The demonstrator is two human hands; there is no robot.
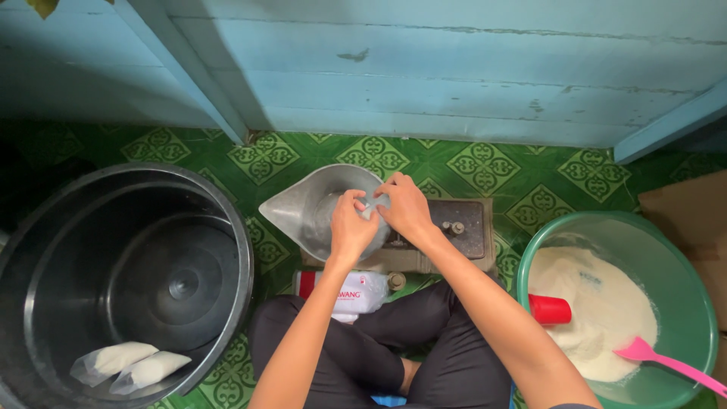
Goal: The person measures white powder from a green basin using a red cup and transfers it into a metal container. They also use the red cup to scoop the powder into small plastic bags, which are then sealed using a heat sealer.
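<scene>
Both the left hand and right hand pinch what looks like a small clear bag between their fingertips. It sits over the metal scale pan

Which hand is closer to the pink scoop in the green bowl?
The right hand. It is over the metal scale pan, on the side toward the green bowl where the pink scoop lies. The left hand sits just beyond it, farther away.

A small clear bag sits upright in the metal scale pan.
</scene>
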